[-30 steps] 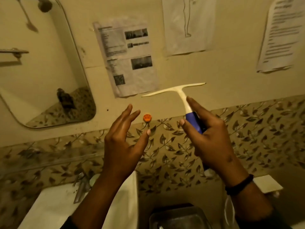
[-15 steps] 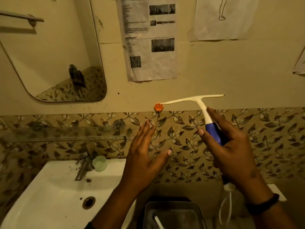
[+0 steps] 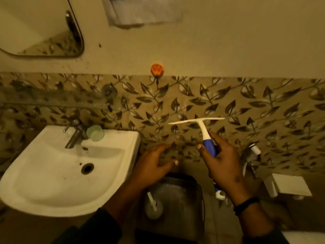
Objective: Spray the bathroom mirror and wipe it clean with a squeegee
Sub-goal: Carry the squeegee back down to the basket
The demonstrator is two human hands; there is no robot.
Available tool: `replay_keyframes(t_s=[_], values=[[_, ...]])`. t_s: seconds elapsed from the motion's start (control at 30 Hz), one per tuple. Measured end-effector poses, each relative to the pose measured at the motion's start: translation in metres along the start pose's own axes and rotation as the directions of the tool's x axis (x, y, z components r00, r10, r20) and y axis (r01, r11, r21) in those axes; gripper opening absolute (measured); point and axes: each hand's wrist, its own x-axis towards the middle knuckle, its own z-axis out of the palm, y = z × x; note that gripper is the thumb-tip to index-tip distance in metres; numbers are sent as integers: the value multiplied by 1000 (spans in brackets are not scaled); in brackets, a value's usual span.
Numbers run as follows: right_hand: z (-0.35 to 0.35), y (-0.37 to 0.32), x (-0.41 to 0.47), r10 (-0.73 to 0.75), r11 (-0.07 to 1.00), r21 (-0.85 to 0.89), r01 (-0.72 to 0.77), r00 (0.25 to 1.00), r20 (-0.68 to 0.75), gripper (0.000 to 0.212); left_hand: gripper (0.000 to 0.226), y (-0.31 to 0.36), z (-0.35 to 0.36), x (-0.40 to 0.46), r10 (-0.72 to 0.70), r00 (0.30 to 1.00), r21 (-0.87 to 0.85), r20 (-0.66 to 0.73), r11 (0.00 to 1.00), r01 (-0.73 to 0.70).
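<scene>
My right hand [image 3: 223,162] grips the blue handle of a white squeegee [image 3: 198,123], blade up and roughly level in front of the leaf-patterned tiles. To its left, my left hand [image 3: 154,164] is held out with straight fingers and nothing in it, beside the sink's right edge. The mirror [image 3: 35,25] hangs at the top left, well above and left of both hands; only its lower right corner shows. No spray bottle is in view.
A white sink [image 3: 52,187] with a tap [image 3: 75,134] and a pale green cup [image 3: 95,132] sits at the left. A dark bin [image 3: 184,199] holding a brush stands below my hands. An orange hook [image 3: 157,69] is on the wall, a white holder [image 3: 290,185] at the right.
The view has tilted downward, so the mirror and papers slid up and the sink and bin came into sight. Both hands have lowered, the right still gripping the squeegee.
</scene>
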Motion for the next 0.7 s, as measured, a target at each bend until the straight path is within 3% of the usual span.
replay_keyframes(t_s=[0.07,0.23,0.4,0.53,0.7], values=[[17,49,-2,110,992,-71,-108,993,31,24,53,-27,25,5,-74,992,54,104,996,68],[66,157,-36,313,930,-251,-268,936,161,12,44,-102,87,-5,-148,949,200,278,975,94],[115,242,-92,516,846,-265,-463,836,186,26,35,-176,130,-17,-189,937,330,293,940,86],[150,283,-121,577,804,-254,-539,809,111,14,25,-211,144,-16,-141,957,383,253,923,34],[184,309,-136,600,786,-197,-586,800,13,21,33,-232,157,-23,-78,973,479,216,877,-36]])
